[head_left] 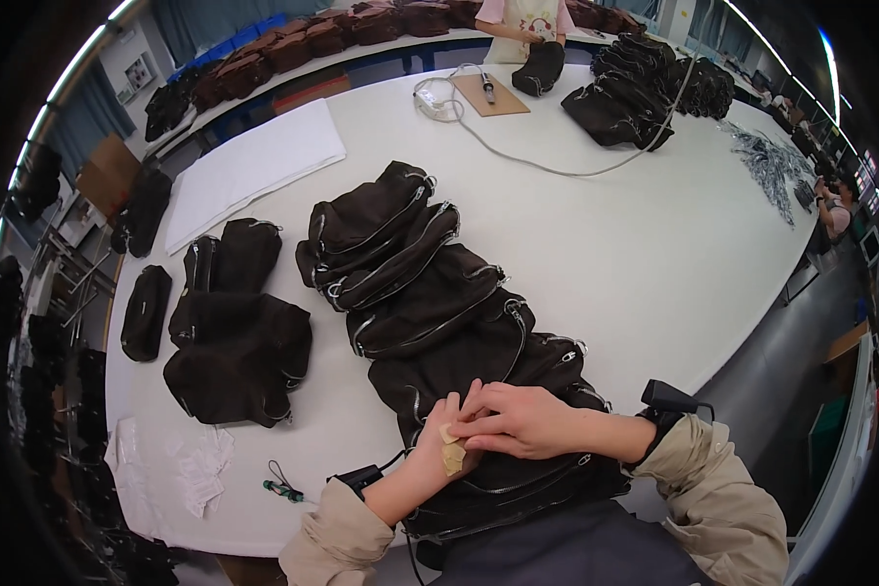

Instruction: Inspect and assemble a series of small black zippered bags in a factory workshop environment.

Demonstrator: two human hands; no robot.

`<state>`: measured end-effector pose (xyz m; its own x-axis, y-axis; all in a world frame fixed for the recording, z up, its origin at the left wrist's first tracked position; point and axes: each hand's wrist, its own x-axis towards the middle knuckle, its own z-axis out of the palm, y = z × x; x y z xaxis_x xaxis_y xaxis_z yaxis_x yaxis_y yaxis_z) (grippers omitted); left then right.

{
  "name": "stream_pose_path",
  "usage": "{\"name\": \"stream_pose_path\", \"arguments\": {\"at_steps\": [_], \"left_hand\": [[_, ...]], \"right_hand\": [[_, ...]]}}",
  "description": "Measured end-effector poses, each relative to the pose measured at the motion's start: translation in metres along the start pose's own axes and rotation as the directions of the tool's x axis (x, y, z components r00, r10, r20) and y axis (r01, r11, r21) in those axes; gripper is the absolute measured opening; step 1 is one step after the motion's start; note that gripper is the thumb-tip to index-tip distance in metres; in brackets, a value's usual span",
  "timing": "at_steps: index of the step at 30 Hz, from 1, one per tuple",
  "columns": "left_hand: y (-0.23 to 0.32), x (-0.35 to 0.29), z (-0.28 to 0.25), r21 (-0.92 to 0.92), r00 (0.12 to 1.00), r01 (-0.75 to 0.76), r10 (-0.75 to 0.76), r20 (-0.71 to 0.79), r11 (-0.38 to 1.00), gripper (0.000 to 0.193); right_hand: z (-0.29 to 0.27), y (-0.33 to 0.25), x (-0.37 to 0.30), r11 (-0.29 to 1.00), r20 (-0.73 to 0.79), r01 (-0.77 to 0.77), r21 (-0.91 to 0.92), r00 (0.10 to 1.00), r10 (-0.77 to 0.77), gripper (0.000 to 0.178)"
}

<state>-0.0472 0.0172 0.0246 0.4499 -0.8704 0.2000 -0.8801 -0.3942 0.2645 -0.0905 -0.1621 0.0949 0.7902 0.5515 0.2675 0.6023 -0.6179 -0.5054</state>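
L forearm (397,495) is slanting up from 7 o'clock, L hand (431,450) pointing toward 1, fingers extending. R forearm (610,433) is angling in from 4, R hand (529,420) pointing approx. 9, bent fingers (477,427) touching L hand's back.

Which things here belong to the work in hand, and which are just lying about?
In use, it seems: right hand, at the yellow patches on the left hand; dark bags beneath.
Apparently just lying about: white sheet, green corded item, cable, brown board.
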Motion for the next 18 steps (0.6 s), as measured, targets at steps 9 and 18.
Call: {"name": "stream_pose_path", "arguments": {"at_steps": [9,18], "left_hand": [[-0.054,-0.003,-0.038,-0.105,0.939,0.230,-0.193,0.283,0.967,0.059],[-0.139,0.017,-0.043,-0.791,0.701,0.475,-0.709,0.075,0.385,0.029]], "right_hand": [[0.001,0.029,-0.050,0.901,0.140,-0.379,-0.210,0.901,0.411,0.020],[-0.009,0.083,0.009,0.839,0.387,-0.492,-0.232,0.744,0.544,0.023]]}}
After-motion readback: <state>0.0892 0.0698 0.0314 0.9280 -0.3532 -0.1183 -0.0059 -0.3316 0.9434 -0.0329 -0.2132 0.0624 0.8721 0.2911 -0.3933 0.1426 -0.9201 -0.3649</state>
